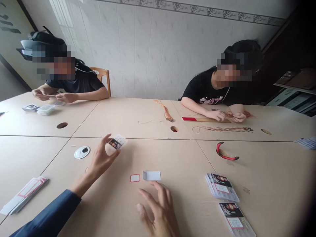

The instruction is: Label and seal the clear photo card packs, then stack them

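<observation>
My left hand point(102, 156) is raised over the table, thumb and fingers pinching a small clear plastic packet point(120, 140) with a dark printed card in it. Low in the middle, my right hand point(160, 209) has its fingers spread and holds nothing. Just beyond its fingertips lies a small white paper point(151, 175) with its left edge curled up. Beside that paper is a red-bordered white label point(135, 178). To the right are clear packets with black printed cards and red-framed labels, one stack point(222, 187) above another point(237, 220).
White sheets with red frames point(27, 194) are piled at left. A white cable-hole cover point(82, 152) and red-handled pliers point(226, 153) lie farther out. Across the table, one person point(74, 79) handles something thin; another point(207, 92) works with orange-brown cords point(222, 129).
</observation>
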Demonstrator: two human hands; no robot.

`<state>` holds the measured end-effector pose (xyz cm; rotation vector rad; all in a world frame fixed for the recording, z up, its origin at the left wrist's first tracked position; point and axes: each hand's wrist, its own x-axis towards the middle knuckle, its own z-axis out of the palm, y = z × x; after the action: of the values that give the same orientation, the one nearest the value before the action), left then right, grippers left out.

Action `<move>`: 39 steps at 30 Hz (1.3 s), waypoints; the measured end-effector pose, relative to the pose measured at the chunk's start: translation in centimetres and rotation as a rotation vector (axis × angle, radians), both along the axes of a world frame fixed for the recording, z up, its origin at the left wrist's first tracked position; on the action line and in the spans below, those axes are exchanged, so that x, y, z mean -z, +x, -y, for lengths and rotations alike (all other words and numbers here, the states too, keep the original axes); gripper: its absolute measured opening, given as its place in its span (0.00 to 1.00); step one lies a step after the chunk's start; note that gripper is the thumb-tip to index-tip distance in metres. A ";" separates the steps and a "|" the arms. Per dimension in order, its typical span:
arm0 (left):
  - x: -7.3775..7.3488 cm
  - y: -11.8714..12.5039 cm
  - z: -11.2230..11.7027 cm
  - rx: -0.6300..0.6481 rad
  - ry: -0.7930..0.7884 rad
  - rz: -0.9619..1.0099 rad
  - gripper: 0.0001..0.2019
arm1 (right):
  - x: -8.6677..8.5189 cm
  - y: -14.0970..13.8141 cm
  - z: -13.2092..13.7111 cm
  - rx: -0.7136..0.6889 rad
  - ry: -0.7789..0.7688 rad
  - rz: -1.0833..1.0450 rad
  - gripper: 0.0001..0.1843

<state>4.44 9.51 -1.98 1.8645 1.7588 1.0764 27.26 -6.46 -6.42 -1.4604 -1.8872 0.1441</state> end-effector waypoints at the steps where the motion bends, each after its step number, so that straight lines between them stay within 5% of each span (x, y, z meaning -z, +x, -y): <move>1: 0.0 0.1 1.0 0.045 -0.002 0.009 0.35 | 0.3 -0.1 -0.1 0.008 0.026 0.076 0.21; 6: 0.6 0.5 5.3 0.279 -0.119 0.147 0.36 | 1.6 -0.3 -0.7 0.008 0.061 0.190 0.35; 12: -0.3 0.7 10.3 0.435 -0.259 0.297 0.38 | 0.0 0.3 0.1 0.103 0.015 -0.247 0.24; 16: -2.4 1.2 13.8 0.510 -0.387 0.166 0.40 | -0.9 1.1 1.0 0.092 -0.044 -0.516 0.18; 24: -4.1 2.1 15.2 0.661 -0.358 0.037 0.41 | -0.3 1.2 1.6 0.108 -0.312 -0.736 0.30; 27: -3.9 2.1 15.2 0.570 -0.280 -0.003 0.39 | -0.3 1.3 1.5 0.114 -0.369 -0.830 0.33; 31: -2.9 2.1 16.5 0.233 -0.168 0.040 0.23 | -0.9 1.2 1.5 0.087 -0.368 -0.978 0.38; 39: -0.4 5.7 21.9 0.011 -0.277 0.534 0.18 | -0.8 -0.6 2.7 -0.014 -0.452 -1.100 0.33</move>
<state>10.17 -12.40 -1.53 1.2705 1.4871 1.1274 26.61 -9.19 -5.64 -1.2124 -0.9659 1.1758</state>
